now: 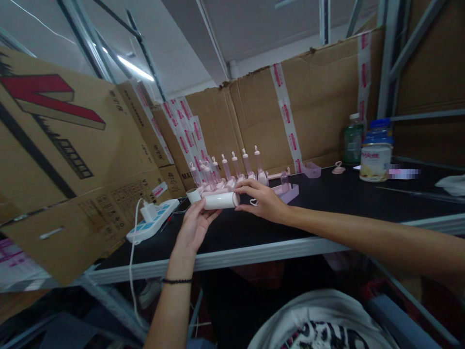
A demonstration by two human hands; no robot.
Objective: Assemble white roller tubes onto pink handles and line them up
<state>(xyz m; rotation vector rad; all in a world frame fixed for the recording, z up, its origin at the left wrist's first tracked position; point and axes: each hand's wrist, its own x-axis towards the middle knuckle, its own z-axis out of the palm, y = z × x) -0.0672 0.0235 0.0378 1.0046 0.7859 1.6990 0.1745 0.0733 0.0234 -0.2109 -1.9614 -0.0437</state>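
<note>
A white cylinder (219,200) lies level between my two hands, just above the black tabletop (247,235). My left hand (192,227) grips its left end, palm turned up and fingers curled under it. My right hand (267,199) pinches the pink right end between thumb and fingers. A small pale heart-shaped loop (253,202) shows by the right fingers; whether it is attached to the cylinder cannot be made out. Close behind stand several upright pinkish see-through tubes (225,168) with ring-topped caps. A short white cup-like piece (193,195) sits beside my left fingertips.
At left lies a white power strip (154,222) with a plugged-in charger and cable. Purple trays (290,195), a pink ring-topped cap (338,168), a blue-lidded jar (376,157) and a green bottle (353,140) are to the right. Cardboard walls (250,111) enclose the tabletop.
</note>
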